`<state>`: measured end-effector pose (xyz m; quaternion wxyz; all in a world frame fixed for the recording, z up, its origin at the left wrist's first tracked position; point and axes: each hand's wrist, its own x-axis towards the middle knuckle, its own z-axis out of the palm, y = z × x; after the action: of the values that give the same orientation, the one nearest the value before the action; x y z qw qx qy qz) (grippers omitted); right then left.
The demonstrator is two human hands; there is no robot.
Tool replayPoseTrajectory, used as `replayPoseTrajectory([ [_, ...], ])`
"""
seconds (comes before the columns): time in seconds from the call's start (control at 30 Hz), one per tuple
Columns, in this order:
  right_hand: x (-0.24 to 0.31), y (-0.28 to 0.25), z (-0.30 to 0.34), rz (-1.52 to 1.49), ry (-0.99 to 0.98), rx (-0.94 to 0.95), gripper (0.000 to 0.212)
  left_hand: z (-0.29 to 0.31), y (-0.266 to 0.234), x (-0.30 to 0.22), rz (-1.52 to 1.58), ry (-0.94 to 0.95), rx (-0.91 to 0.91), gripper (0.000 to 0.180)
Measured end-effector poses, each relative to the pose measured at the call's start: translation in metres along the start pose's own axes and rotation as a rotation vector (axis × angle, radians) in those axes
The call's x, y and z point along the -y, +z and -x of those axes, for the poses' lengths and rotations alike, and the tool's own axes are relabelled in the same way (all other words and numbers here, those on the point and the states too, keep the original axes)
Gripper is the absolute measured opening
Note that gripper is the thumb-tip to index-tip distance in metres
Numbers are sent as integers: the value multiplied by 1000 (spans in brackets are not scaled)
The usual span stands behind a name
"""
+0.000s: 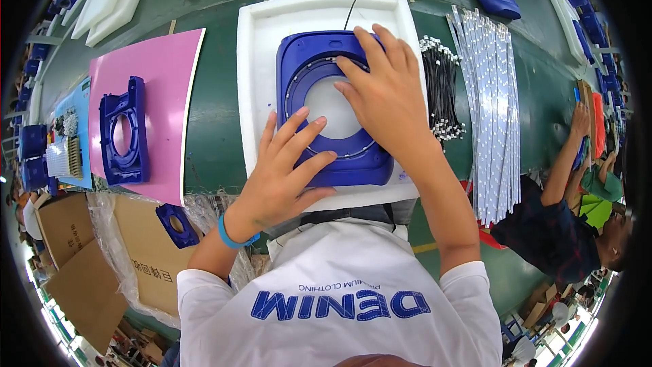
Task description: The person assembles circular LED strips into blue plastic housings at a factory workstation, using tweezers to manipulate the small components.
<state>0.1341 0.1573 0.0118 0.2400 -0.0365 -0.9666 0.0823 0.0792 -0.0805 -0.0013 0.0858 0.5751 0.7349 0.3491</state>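
There's a blue housing (367, 167) lying in that white foam tray (248, 88), left hand (280, 173) splayed at the housing's lower left, right hand (390, 92) arched over its upper right, fingers parted.

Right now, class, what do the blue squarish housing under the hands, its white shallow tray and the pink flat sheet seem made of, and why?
Blue squarish housing: probably moulded hard plastic, satin; even colour and rounded corners suggest it.
White shallow tray: likely foam, matt; thick pale walls hint so.
Pink flat sheet: smooth, faintly glossy, with a pale edge; coated board or plastic, unclear which.
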Motion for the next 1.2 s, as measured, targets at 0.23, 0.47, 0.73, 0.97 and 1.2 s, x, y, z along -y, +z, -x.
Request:
replayPoseTrajectory([
  [0.23,-13,-23,16,-250,135,-147,43,-12,-10,-11,-24,-3,42,56],
  [0.47,-13,-6,79,-538,415,-307,34,-148,-61,77,-245,197,-284,49],
  [0.73,6,-1,66,-232,128,90,32,-284,-21,246,-564,66,-354,56],
  [0.97,-1,-3,76,-304,162,63,31,-218,-29,175,-452,-27,-469,57],
  [1.2,1,-4,68,-373,121,47,29,20,-102,124,-1136,-710,-531,67],
])
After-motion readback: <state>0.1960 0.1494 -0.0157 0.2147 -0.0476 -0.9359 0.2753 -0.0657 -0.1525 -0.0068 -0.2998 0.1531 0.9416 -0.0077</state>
